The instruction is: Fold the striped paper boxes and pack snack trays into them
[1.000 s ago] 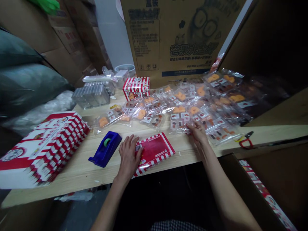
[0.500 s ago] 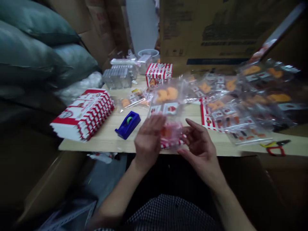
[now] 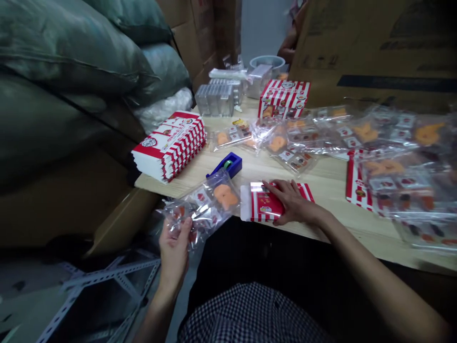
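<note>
My left hand [image 3: 174,245] is closed on the lower end of a clear plastic packet [image 3: 207,205] with an orange piece and small printed cards inside. It holds the packet in the air off the table's near edge. My right hand [image 3: 291,202] lies on a flat red-and-white striped box [image 3: 266,206] at the front edge of the wooden table [image 3: 332,186], fingers pressed down on its top. A blue tape dispenser [image 3: 225,166] stands just behind the held packet.
A stack of flat striped boxes [image 3: 170,144] sits at the table's left end. Several clear packets [image 3: 360,138] cover the middle and right. An upright striped box [image 3: 283,97], clear trays [image 3: 217,93] and large cartons [image 3: 378,47] stand behind. Grey sacks [image 3: 71,71] lie left.
The view has swung left. My left hand has carried the clear packet down and to the left of the table edge, and my right hand has let go of it and landed on the flat striped box.
</note>
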`<state>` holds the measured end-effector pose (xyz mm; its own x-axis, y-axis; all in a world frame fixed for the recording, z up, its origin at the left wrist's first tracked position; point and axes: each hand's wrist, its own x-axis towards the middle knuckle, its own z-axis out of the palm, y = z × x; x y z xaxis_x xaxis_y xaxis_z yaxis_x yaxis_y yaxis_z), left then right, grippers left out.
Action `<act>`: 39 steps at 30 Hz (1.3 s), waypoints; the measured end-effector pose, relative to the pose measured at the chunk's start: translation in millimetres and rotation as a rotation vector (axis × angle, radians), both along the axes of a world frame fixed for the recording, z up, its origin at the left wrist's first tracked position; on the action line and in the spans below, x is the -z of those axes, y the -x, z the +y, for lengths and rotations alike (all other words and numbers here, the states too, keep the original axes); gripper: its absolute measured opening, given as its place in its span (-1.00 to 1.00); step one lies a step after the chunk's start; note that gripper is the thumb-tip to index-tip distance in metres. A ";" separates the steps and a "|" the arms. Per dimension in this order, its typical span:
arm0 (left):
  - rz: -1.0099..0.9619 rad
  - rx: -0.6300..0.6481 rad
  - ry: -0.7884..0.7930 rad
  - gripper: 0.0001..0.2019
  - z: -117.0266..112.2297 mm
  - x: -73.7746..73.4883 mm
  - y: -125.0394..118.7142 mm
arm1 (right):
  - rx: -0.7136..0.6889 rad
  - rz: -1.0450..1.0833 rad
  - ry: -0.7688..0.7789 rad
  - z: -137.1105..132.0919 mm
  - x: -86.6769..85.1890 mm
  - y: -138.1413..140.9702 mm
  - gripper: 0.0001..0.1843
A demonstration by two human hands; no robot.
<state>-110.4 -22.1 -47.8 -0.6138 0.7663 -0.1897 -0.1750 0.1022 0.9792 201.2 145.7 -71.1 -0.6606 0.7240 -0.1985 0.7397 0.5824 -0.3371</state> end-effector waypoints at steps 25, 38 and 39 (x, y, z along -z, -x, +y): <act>-0.068 0.896 0.273 -0.62 74.7 2.3 40.8 | -0.001 0.092 -0.104 -35.7 -3.0 -3.2 0.30; 0.032 0.986 0.296 -0.67 100.8 -4.6 63.5 | 0.062 0.070 -0.143 -37.1 6.2 -3.8 0.28; 0.068 1.035 0.301 -0.64 104.9 -7.5 60.9 | 0.057 0.065 -0.135 -36.9 5.0 -3.4 0.28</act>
<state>-171.3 82.8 -40.3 0.2884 0.8466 -0.4472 0.1887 0.4076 0.8934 204.6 108.8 -76.1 -0.6259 0.7780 -0.0546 0.7520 0.5835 -0.3067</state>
